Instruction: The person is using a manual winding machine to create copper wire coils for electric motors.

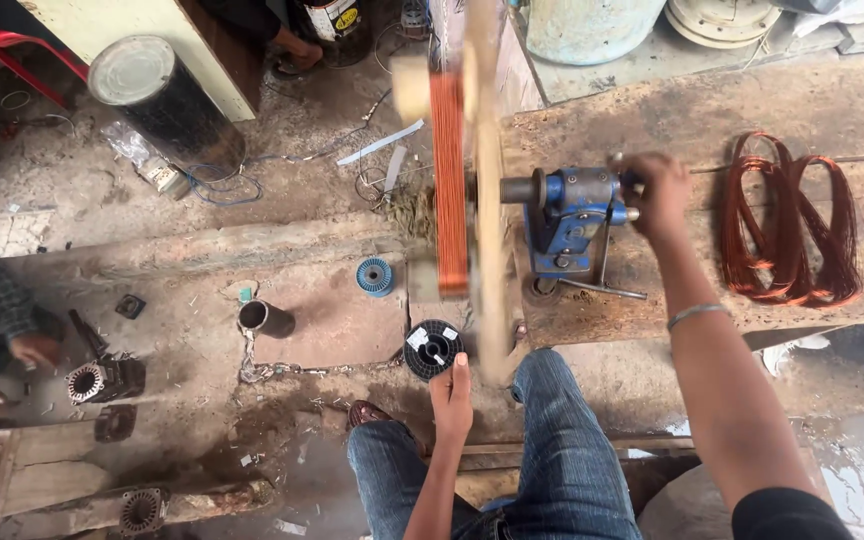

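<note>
- Two bare hands at work on a hand-cranked coil winder, a blue cast body clamped to a worn wooden bench.
- Right hand is closed around the crank handle at the winder's right end; fingers wrap it fully, so the handle itself is hidden.
- Left hand reaches down and forward, fingers loosely curled, tips just touching the near edge of a black wire spool on the floor; whether wire passes between the fingers cannot be told.
- Wooden former on the winder's shaft is motion-blurred, a band of copper wire wound on it, lying left of the crank hand, with the winder body between.
- Judgement: wire is thin, springy, easily kinked or scraped; best guided lightly near the spool, not pinched. Crank looks rigid and heavy, taking a firm full-fist hold.
- Finished copper coils lie on the bench right of the crank hand, near but apart.
- Another person's hands sit at far left beside a motor stator.
</note>
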